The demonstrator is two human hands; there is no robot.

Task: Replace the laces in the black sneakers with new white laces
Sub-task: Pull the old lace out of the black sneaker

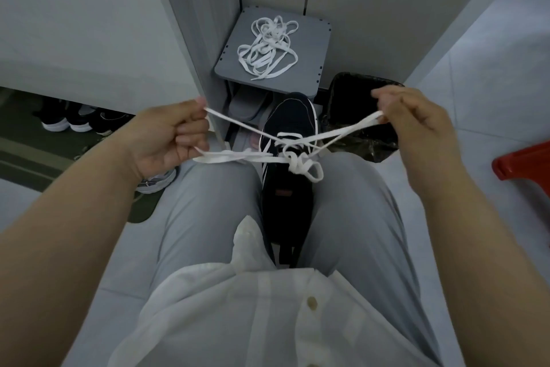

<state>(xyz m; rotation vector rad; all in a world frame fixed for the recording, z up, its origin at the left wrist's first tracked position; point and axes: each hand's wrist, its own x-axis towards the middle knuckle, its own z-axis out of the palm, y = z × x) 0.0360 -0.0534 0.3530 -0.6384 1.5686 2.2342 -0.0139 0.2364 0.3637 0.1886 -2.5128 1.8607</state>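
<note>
A black sneaker (pixel 290 128) with white side stripes sits at the centre of the frame, wedged between the person's thighs in grey trousers (pixel 208 203), toe pointing toward the top of the frame. A white lace (pixel 220 156) runs through its lowest eyelets and fans out to both sides, with a few loose loops lying over the tongue. The left hand (pixel 169 134), at centre left, has its fingers curled round the lace: one strand leaves the fist at the thumb and another trails from below the little finger. The right hand (pixel 416 116), at centre right, pinches the other end between thumb and fingertips, and that strand stretches taut down to the shoe. Above the sneaker, at upper centre, a tangled pile of white laces (pixel 268 48) lies on a grey stool (pixel 309 69), with grey slippers (pixel 247 104) beneath it. A black-lined bin (pixel 357 89) stands just right of the sneaker, a red stool (pixel 523 164) shows at the right edge, and dark shoes (pixel 68 121) sit at the left.
</note>
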